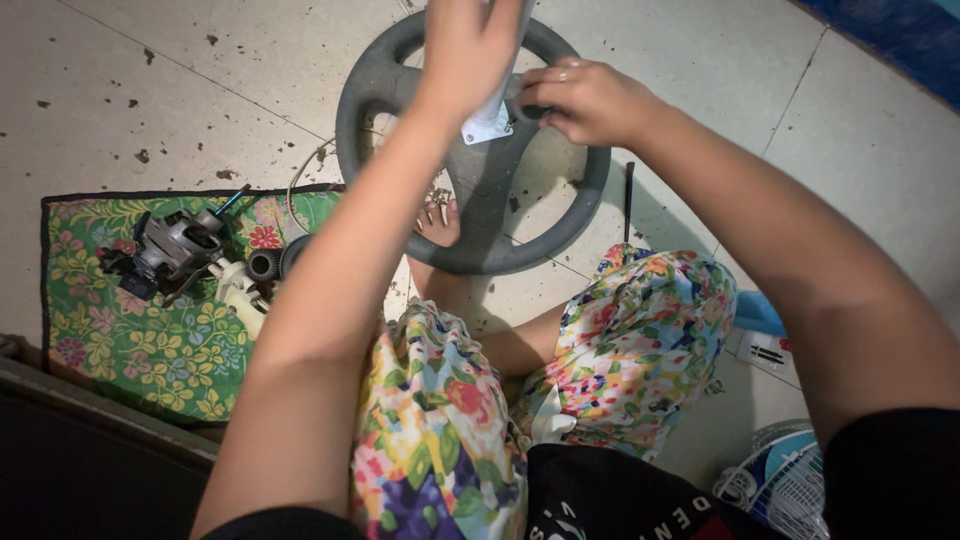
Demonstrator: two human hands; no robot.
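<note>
The left hand is closed around a pale upright post that rises from the hub of a grey ring-shaped plastic base with spokes, which lies flat on the speckled tile floor. The fingers wrap the post from the near side, hiding most of it; only its lower end and a small white square plate show beneath the palm. The right hand sits just to the right of the post, its fingers curled narrowly and the tips pinched together against the post's foot near the plate; whether they grip anything small cannot be told. Below both sets of fingers a bare foot rests on the lower spoke of the ring. Well to the left of the left fingers, a small metal motor block and a cream plastic part lie on a green flowered cloth. A thin dark rod lies on the floor just right of the ring.
</note>
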